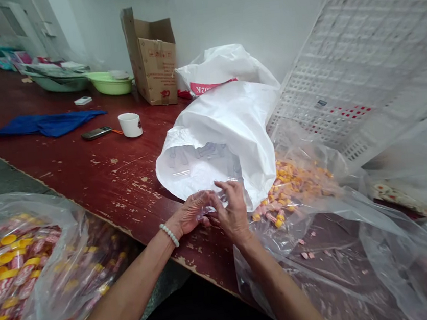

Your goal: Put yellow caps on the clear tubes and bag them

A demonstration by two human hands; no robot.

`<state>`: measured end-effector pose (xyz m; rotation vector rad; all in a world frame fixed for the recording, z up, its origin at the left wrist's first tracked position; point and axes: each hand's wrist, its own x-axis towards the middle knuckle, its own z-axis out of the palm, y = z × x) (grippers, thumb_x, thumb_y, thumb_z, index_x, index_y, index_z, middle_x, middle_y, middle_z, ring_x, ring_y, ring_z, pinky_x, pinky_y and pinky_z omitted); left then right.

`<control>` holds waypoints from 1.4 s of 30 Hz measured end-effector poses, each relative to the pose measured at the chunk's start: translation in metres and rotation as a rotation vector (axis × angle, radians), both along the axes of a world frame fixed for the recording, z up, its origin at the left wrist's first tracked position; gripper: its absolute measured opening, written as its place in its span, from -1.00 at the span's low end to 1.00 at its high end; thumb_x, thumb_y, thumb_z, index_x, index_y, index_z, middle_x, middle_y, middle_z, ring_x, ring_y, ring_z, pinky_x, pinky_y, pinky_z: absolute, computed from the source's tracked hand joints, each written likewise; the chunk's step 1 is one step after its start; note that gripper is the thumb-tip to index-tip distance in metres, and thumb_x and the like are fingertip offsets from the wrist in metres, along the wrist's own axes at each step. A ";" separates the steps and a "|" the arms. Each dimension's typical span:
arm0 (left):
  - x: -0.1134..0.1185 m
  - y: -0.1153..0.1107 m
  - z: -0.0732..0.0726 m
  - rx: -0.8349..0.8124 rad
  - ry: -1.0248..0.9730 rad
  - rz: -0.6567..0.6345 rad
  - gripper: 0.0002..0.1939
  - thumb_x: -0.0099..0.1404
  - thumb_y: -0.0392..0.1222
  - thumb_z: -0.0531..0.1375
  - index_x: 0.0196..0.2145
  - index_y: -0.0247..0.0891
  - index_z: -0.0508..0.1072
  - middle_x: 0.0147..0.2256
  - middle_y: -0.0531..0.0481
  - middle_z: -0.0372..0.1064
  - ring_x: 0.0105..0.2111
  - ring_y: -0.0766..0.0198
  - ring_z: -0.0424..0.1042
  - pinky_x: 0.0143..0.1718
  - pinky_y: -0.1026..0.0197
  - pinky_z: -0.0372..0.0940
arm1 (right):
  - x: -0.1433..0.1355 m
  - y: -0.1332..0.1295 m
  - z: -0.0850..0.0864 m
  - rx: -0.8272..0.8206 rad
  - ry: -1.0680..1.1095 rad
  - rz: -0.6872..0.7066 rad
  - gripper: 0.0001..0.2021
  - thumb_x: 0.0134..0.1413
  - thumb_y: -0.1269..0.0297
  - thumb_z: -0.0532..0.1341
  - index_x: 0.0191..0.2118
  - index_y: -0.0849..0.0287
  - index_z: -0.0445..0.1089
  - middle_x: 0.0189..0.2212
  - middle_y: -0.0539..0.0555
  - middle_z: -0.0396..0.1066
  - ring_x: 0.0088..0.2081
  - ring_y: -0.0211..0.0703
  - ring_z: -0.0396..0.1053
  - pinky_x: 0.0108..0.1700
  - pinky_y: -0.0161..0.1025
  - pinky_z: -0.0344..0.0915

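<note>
Nearest, below the sack [228, 122], dark and purple clothing is cut off by the lower edge; left of it, a glossy clear bag [50, 250] of yellow-capped tubes [16, 259] is also cut off, its far side blurred under creased film. Just before the sack's mouth, the left hand [191, 214], a bracelet [169, 235] of round pale beads at its wrist, and the right hand [232, 210] have curled fingers drawn close together, pinching a small clear piece [204, 212] whose shape the fingers mostly hide. More clear pieces [213, 155] lie inside the smooth, wrinkled white sack, their outlines hard to tell. Right of the sack, thin crumpled film [334, 238] partly veils a heap [297, 184] of small orange and pink parts; above leans a white perforated crate [337, 63], blurred and cut off. Left of the sack, on the chipped red table [93, 158], are a white cup [130, 125], a dark phone [97, 133] and a flat blue cloth [49, 124]. Beyond stand an open carton [159, 66] and shallow green bowls [111, 84], their contents too blurred to name
</note>
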<state>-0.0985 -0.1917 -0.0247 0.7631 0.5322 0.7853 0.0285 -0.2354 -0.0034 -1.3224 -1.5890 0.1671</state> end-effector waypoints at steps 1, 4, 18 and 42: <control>0.002 -0.001 -0.001 -0.035 -0.049 0.010 -0.53 -0.06 0.06 0.37 -0.27 -0.30 0.43 -0.47 0.03 0.39 -0.58 0.35 0.38 -0.66 0.36 0.25 | -0.001 -0.006 -0.003 0.006 -0.083 0.048 -0.64 0.13 0.22 0.12 0.05 0.18 0.26 -0.07 0.19 0.21 -0.01 -0.09 0.22 0.00 -0.13 0.25; 0.008 -0.004 -0.002 -0.126 -0.121 0.053 -0.60 -0.13 -0.10 0.42 -0.35 -0.32 0.45 -0.44 0.02 0.43 -0.48 0.33 0.42 -0.50 0.33 0.35 | -0.006 -0.023 -0.013 -0.004 -0.292 0.135 -0.41 0.07 0.14 0.18 0.19 0.25 0.09 0.09 0.28 0.14 0.12 0.03 0.10 0.13 0.01 0.12; 0.029 -0.050 0.027 0.134 0.233 -0.054 -0.54 -0.09 -0.36 0.31 -0.18 -0.27 0.36 -0.42 0.06 0.38 -0.58 0.37 0.37 -0.65 0.36 0.24 | 0.189 -0.106 -0.017 -0.266 -0.240 -0.729 -0.70 0.12 0.36 -0.08 -0.19 0.25 0.36 -0.25 0.18 0.41 -0.23 -0.12 0.36 -0.17 -0.15 0.30; 0.064 -0.092 0.008 0.772 0.634 -0.068 -0.59 -0.08 -0.39 0.19 -0.19 -0.30 0.35 -0.37 0.01 0.40 -0.42 0.33 0.36 -0.37 0.30 0.26 | 0.185 -0.116 -0.002 -0.402 0.097 -0.524 -0.68 0.16 0.09 0.02 -0.10 0.22 0.25 -0.33 0.07 0.41 -0.36 -0.22 0.38 -0.29 -0.28 0.30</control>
